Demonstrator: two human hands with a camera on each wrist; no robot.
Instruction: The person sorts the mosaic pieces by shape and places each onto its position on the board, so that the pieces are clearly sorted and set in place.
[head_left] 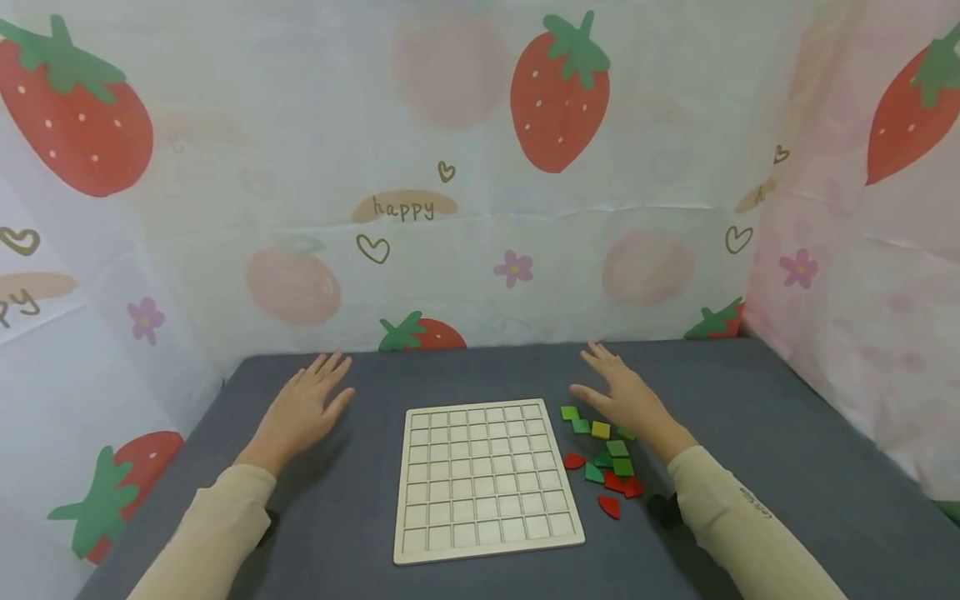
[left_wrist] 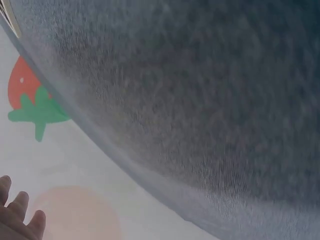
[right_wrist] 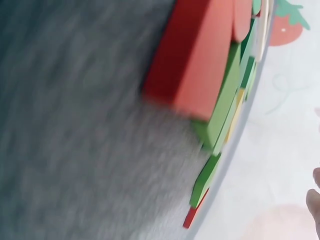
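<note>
A square pale wooden board point(head_left: 487, 482), ruled into a grid of cells, lies on the dark grey table between my two hands. To its left, my left hand point(head_left: 303, 410) is held with fingers extended and holds nothing. On the other side my right hand point(head_left: 626, 402) reaches over the table with straight fingers, also holding nothing. Beneath and beside that hand lies a loose group of small flat pieces: green squares point(head_left: 617, 448), a yellow square point(head_left: 601, 430) and red rounded-edge pieces point(head_left: 609, 506). Up close in the right wrist view, a red piece point(right_wrist: 192, 65) overlaps green ones.
The dark grey table point(head_left: 330, 533) ends at a white cloth backdrop point(head_left: 480, 292) printed with strawberries, flowers and hearts. Similar cloth hangs along the left and right sides. Beige sleeves point(head_left: 225, 521) cover both forearms, with a dark strap object point(head_left: 664, 510) under the right one.
</note>
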